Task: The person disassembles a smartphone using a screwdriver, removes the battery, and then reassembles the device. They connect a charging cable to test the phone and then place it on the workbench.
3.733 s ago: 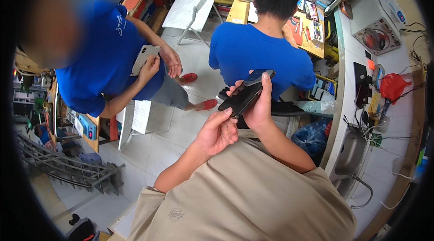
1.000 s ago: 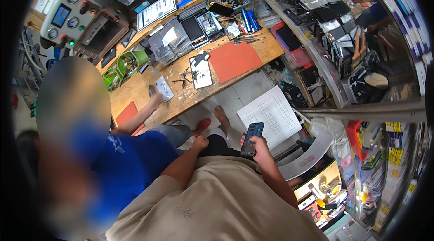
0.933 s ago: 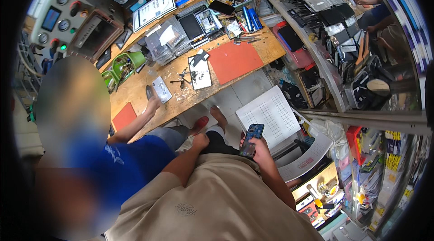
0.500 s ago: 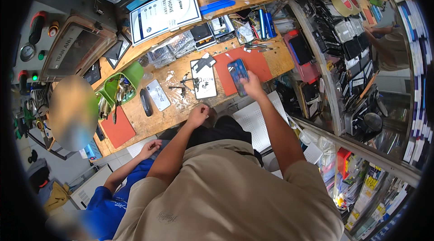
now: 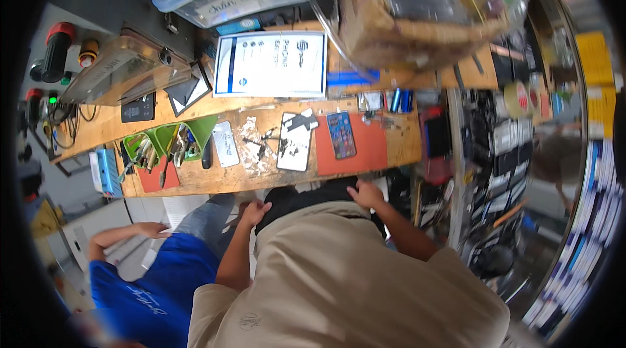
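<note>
- Smartphone [image 5: 342,135]: lies screen-up on the orange mat [image 5: 362,150], on the wooden worktop [image 5: 195,181].
- Right hand [image 5: 365,194]: at the worktop's near edge, grip empty, fingers loosely curled.
- Left hand [image 5: 255,212]: likewise empty, below the edge.

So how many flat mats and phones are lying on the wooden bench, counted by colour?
Orange-red mats: 2, a big one and a small one.
White mats: 1.
Phones with a lit colourful screen: 1.
Phones showing a white back: 1.
Total: 5.
</note>
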{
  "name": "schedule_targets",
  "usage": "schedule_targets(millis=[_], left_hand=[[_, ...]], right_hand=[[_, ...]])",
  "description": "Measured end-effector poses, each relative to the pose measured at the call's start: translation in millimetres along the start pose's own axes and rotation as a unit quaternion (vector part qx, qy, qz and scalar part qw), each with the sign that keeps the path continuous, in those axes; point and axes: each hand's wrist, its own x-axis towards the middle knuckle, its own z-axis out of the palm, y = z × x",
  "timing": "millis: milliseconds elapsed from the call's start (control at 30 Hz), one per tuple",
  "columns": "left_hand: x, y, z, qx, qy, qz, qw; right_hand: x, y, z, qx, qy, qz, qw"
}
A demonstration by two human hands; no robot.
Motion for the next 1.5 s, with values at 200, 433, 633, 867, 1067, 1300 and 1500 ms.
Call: schedule_targets(millis=[200, 433, 633, 867, 1067, 1300, 1500], left_hand=[[-55.9, 83.8, 37.5, -0.189, -0.31, 0.122, 0.924], [30.2, 120.6, 137.6, -0.028, -0.477, 0.153, 0.865], [205.4, 135.9, 303.0, 0.283, -0.109, 0.266, 0.915], [281.2, 85.1, 283.8, 0.347, 0.071, 0.231, 0.906], [319.2, 100.5, 253.5, 0.31, 0.196, 0.264, 0.892], [102.7, 205.2, 231.3, 0.05, 0.114, 0.34, 0.932], [-16.0, 236.1, 162.0, 0.006, 0.434, 0.398, 0.809]], right_hand=[[-7.3, 73.6, -69.3, 0.052, -0.106, -0.136, 0.984], [2.2, 55.2, -72.4, -0.141, -0.298, -0.227, 0.916], [92.4, 47.9, 49.0, -0.137, -0.334, -0.269, 0.893], [168.5, 70.7, 109.7, -0.068, -0.22, -0.345, 0.91], [179.1, 53.2, 126.0, -0.041, -0.155, -0.354, 0.921], [56.1, 123.1, -14.5, 0.221, -0.043, -0.583, 0.781], [88.7, 258.7, -167.2, 0.029, 0.587, -0.075, 0.806]])
